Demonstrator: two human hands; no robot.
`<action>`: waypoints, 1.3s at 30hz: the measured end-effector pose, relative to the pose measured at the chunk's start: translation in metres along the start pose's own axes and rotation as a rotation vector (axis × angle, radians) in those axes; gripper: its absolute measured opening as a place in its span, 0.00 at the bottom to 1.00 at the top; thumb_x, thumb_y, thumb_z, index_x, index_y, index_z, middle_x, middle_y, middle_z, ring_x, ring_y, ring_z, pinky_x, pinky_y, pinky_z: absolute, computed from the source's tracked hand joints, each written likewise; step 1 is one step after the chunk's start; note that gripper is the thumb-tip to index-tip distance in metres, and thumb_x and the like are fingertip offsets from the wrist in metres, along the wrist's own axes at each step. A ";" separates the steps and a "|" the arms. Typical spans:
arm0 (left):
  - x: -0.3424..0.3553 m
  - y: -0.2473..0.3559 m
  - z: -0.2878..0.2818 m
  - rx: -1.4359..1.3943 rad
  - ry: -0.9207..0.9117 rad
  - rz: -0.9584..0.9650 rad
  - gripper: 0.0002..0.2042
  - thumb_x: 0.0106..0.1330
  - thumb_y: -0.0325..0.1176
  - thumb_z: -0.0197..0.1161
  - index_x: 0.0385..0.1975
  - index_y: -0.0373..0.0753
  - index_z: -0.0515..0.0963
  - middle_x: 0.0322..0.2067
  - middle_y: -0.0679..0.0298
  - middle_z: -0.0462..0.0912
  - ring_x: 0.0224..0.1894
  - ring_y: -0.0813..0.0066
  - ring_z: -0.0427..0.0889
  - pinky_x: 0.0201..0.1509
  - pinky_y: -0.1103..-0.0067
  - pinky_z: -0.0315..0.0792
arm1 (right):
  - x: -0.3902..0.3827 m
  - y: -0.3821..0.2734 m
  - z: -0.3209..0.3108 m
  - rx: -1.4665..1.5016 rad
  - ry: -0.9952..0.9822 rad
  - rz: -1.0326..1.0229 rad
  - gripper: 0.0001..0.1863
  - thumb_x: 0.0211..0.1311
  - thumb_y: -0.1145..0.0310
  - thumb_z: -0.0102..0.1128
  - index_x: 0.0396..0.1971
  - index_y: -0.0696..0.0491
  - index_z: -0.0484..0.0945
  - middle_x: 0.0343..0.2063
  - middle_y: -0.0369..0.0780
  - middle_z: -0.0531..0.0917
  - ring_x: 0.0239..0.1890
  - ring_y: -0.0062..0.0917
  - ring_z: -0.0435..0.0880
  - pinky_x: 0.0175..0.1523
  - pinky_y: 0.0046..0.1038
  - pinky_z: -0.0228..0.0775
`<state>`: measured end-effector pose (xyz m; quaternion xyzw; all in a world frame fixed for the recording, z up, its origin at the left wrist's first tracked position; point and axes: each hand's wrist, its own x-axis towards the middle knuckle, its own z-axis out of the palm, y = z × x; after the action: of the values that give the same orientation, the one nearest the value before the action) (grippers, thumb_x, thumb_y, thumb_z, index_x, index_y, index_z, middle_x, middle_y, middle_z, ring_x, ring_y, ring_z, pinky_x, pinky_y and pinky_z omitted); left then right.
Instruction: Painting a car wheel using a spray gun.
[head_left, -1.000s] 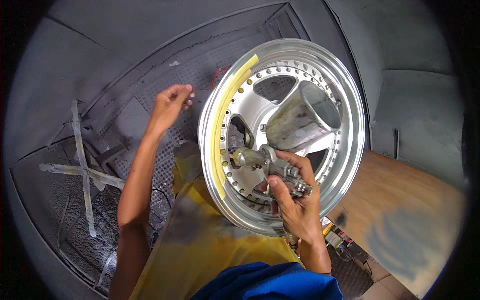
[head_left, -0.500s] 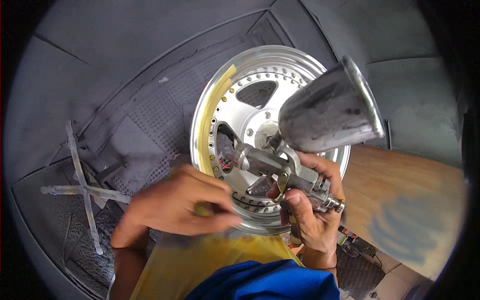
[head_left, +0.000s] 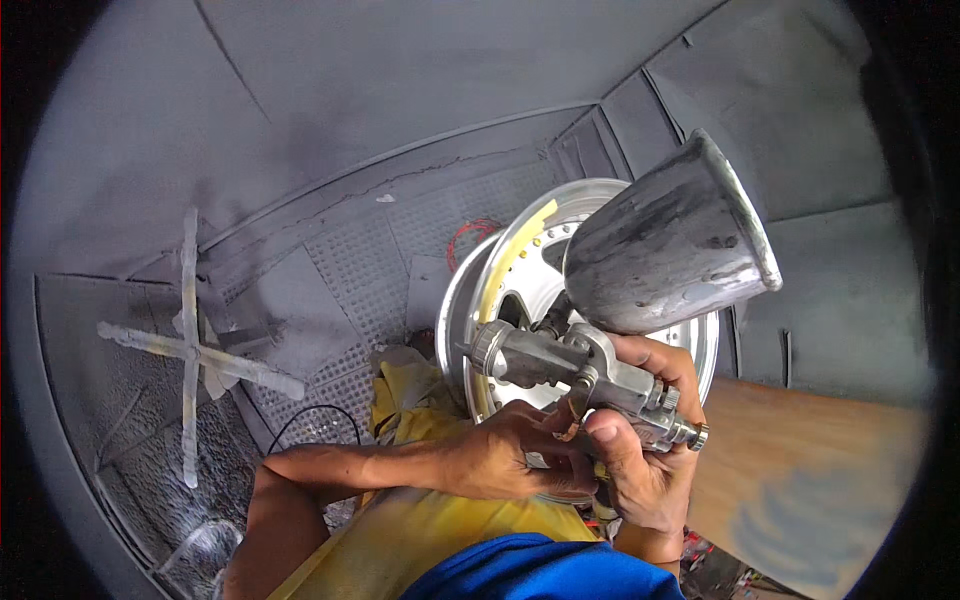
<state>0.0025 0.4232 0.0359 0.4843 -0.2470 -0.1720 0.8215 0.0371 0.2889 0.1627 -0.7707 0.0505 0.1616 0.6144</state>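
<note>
My right hand (head_left: pixel 650 450) grips a metal spray gun (head_left: pixel 540 362) from the right, thumb on the near side of its body. A dull silver cup (head_left: pixel 665 245) sits tilted on top of the gun, and the nozzle points left. Under the gun body, my left hand (head_left: pixel 505 455) has its fingers curled by the trigger and handle; what they close on is hidden. Behind the gun stands a polished silver wheel (head_left: pixel 540 285) with a ring of bolts. Yellow tape (head_left: pixel 515 255) runs along the left part of its rim.
A taped grey cross (head_left: pixel 190 350) marks the dark panel at left. Yellow cloth (head_left: pixel 405 390) hangs beside the wheel. A red hose (head_left: pixel 470 240) and a dark cable (head_left: pixel 315 408) lie on the textured floor. At right is a brown board (head_left: pixel 800 450) with grey paint.
My left hand has moved right, from the wheel's lower left edge to beneath the spray gun. My right hand still grips the gun. The wheel now appears farther right and lower in view.
</note>
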 end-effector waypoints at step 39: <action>-0.014 -0.004 -0.168 0.047 0.594 -0.363 0.13 0.76 0.35 0.64 0.42 0.29 0.86 0.29 0.61 0.87 0.32 0.73 0.87 0.40 0.78 0.81 | -0.005 0.045 -0.007 0.008 0.253 0.303 0.25 0.73 0.68 0.67 0.64 0.57 0.70 0.33 0.40 0.88 0.27 0.16 0.83 0.23 0.17 0.71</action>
<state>0.0872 0.5484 -0.0397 0.5679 0.0889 -0.1610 0.8023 0.0213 0.2706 0.1234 -0.7659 0.2435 0.1536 0.5750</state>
